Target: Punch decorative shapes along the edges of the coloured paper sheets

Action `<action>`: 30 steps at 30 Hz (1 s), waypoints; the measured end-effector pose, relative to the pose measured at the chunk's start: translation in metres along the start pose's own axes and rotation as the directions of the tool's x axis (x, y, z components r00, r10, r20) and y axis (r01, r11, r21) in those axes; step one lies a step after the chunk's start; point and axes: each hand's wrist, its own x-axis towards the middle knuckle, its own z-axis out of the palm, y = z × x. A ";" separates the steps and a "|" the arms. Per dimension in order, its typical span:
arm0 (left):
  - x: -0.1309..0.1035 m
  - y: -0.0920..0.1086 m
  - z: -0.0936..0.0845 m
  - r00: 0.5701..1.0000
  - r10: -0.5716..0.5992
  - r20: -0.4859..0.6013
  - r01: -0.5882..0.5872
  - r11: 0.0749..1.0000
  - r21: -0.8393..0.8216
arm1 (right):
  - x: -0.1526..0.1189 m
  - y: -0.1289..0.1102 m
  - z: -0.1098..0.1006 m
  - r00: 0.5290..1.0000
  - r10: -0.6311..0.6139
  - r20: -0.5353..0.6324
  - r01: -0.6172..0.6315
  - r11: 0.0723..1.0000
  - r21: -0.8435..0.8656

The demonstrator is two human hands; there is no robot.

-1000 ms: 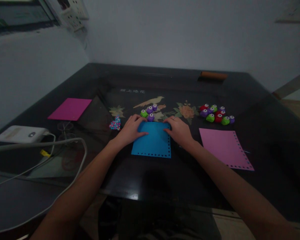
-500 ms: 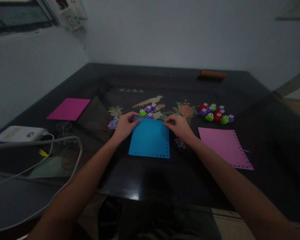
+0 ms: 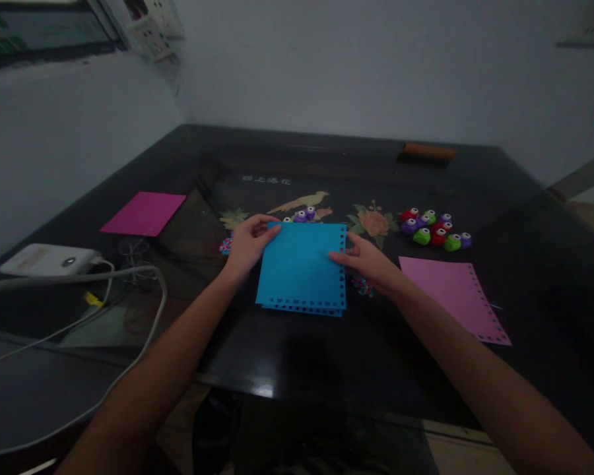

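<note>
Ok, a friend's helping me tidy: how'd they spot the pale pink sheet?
On the dark table, look right of the overlapping blue sheets. Just this side of the colourful toys lies the pale pink sheet, paler than the magenta sheet far left.

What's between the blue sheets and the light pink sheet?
In the head view, a cluster of small multicoloured pieces lies between the blue sheets and light pink sheet; the right hand and wrist span the gap.
</note>
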 end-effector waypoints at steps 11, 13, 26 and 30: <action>-0.025 0.017 0.024 1.000 -0.012 0.017 0.015 0.983 -0.184 | -0.052 0.017 -0.001 0.978 0.169 0.120 -0.167 0.986 -0.028; -0.029 0.019 0.028 0.999 -0.015 0.036 0.022 0.975 -0.222 | -0.058 0.020 -0.003 0.982 0.165 0.088 -0.162 0.986 -0.039; -0.056 0.040 0.046 0.830 -0.143 0.539 0.086 0.988 0.130 | -0.080 0.016 -0.046 0.971 0.011 -0.238 -0.053 0.984 -0.172; -0.061 0.046 0.052 0.777 -0.204 0.595 0.119 0.977 0.179 | -0.080 0.022 -0.053 0.968 0.008 -0.250 -0.038 0.993 -0.114</action>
